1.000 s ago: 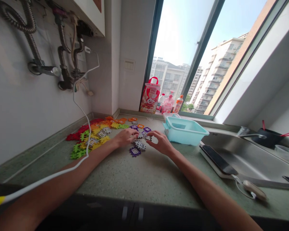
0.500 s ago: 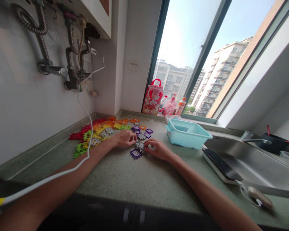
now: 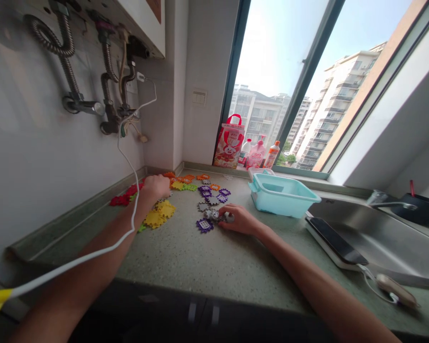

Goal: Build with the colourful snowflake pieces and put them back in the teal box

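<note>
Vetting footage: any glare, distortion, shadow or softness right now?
Head view, top: sky partly washed out; head view, sides: apparent wide-angle stretch; head view, bottom: cabinet fronts in deep shadow; head view, center: gear pieces lack crisp detail.

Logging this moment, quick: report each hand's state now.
Left hand: at the coloured pieces, fingers mostly hidden; open or closed cannot be told.
Right hand: fingers curled at the grey pieces; whether it grips one cannot be told.
</note>
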Demonstrator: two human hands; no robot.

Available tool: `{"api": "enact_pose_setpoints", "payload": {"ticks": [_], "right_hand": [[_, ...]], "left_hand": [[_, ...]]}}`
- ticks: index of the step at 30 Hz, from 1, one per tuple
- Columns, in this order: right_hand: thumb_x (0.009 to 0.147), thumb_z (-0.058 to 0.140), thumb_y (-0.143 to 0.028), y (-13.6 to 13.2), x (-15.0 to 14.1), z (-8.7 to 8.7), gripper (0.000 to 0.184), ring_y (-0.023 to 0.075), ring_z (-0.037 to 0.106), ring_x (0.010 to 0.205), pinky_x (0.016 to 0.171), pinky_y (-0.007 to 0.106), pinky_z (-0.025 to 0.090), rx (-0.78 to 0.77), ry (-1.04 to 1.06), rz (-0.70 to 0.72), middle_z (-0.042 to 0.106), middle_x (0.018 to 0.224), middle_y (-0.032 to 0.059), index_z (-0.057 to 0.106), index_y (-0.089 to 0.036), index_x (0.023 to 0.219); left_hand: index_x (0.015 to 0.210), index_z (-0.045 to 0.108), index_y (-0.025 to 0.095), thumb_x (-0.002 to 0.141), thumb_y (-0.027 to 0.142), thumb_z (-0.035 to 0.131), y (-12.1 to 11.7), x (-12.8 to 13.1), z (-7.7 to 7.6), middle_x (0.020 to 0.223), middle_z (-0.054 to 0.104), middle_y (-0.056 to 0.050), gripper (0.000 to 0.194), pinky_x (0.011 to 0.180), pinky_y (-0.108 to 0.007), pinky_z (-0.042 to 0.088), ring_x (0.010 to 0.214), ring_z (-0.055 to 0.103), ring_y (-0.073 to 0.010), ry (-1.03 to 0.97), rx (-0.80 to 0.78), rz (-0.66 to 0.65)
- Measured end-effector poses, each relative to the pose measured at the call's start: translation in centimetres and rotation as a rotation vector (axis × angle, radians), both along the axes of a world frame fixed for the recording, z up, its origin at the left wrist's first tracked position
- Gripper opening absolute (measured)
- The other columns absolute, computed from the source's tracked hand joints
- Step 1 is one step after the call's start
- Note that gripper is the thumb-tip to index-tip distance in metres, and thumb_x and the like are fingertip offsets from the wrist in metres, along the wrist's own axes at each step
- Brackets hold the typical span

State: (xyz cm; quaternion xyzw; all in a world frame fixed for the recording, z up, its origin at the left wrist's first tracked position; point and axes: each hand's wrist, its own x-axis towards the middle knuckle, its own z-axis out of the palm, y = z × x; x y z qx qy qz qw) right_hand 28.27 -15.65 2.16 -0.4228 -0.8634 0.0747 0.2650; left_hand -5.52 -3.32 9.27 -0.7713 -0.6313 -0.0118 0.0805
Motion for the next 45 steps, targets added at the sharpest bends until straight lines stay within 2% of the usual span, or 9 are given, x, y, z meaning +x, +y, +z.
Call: {"api": "enact_pose_setpoints", "payload": {"ticks": [4,7,10,14,19,26,38,42,45], "right_hand": [[0.085,0.076,-0.029,0.3,0.0,-0.1,0.02,0.0231,0.069,0.097,0.092,0.036,0.053,0.109,0.022,-0.044,0.074,0.105,0.0059,0.072,-0.023,0.103],[0.089,0.073,-0.032,0.7,0.2,-0.2,0.022,0.025,0.068,0.104,0.097,0.04,0.053,0.214,0.073,-0.065,0.074,0.112,0.0083,0.07,-0.023,0.109],[0.093,0.07,-0.034,0.9,0.4,-0.2,0.026,0.0257,0.068,0.109,0.1,0.041,0.053,0.258,0.134,-0.065,0.072,0.12,0.0094,0.068,-0.025,0.117],[0.095,0.069,-0.037,0.9,-0.2,-0.2,0.03,0.0253,0.067,0.115,0.103,0.041,0.053,0.227,0.151,-0.027,0.069,0.127,0.0096,0.067,-0.026,0.122],[0.095,0.069,-0.034,1.1,-1.6,-0.7,0.028,0.0229,0.066,0.113,0.103,0.038,0.052,0.092,0.067,0.065,0.07,0.124,0.0084,0.068,-0.026,0.121],[0.089,0.075,-0.037,0.3,-0.9,0.0,0.032,0.0237,0.068,0.109,0.1,0.037,0.052,-0.008,0.03,0.094,0.073,0.118,0.0065,0.071,-0.026,0.119],[0.083,0.078,-0.028,-0.5,-0.5,0.8,0.031,0.02,0.071,0.092,0.087,0.031,0.055,0.055,-0.045,0.03,0.075,0.108,0.004,0.075,-0.027,0.113],[0.084,0.075,-0.024,-0.6,0.6,2.2,0.033,0.0231,0.069,0.103,0.095,0.035,0.054,0.202,-0.078,0.094,0.074,0.115,0.0059,0.074,-0.028,0.117],[0.087,0.071,-0.025,-0.7,3.3,4.7,0.032,0.0263,0.066,0.111,0.101,0.041,0.053,0.396,-0.008,-0.06,0.072,0.123,0.0074,0.074,-0.03,0.119]], "left_hand": [[0.109,0.079,0.017,0.066,0.031,0.085,1.2,-1.5,-0.1,0.11,0.077,-0.018,0.046,0.088,-0.044,0.053,0.098,0.07,-0.0352,-0.03,-0.116,-0.052],[0.108,0.08,0.024,0.071,0.035,0.083,1.7,-0.5,-1.1,0.109,0.078,-0.012,0.038,0.087,-0.039,0.053,0.098,0.071,-0.0302,-0.073,-0.169,-0.169],[0.106,0.081,0.025,0.079,0.038,0.076,1.9,1.1,-2.4,0.103,0.079,-0.008,0.031,0.079,-0.031,0.052,0.091,0.071,-0.025,-0.141,-0.185,-0.357],[0.109,0.08,0.026,0.086,0.042,0.068,1.2,3.4,-3.7,0.102,0.079,-0.005,0.031,0.075,-0.024,0.049,0.09,0.071,-0.0212,-0.203,-0.151,-0.6],[0.118,0.078,0.025,0.092,0.045,0.066,-0.5,5.8,-4.1,0.114,0.077,-0.007,0.035,0.086,-0.026,0.05,0.102,0.07,-0.0229,-0.225,-0.142,-0.72],[0.12,0.077,0.023,0.095,0.047,0.064,-1.5,6.3,-4.3,0.12,0.074,-0.01,0.037,0.094,-0.029,0.049,0.106,0.069,-0.0243,-0.277,-0.125,-0.759],[0.113,0.078,0.025,0.092,0.055,0.064,0.0,5.8,-5.6,0.106,0.075,-0.008,0.039,0.085,-0.029,0.051,0.093,0.07,-0.0225,-0.375,-0.129,-0.776],[0.112,0.078,0.024,0.092,0.057,0.063,0.3,5.8,-5.8,0.106,0.075,-0.009,0.042,0.084,-0.03,0.051,0.093,0.07,-0.0228,-0.384,-0.124,-0.793],[0.112,0.078,0.024,0.092,0.056,0.063,0.1,5.9,-5.6,0.107,0.075,-0.008,0.041,0.085,-0.029,0.051,0.095,0.07,-0.0226,-0.378,-0.131,-0.783]]}}
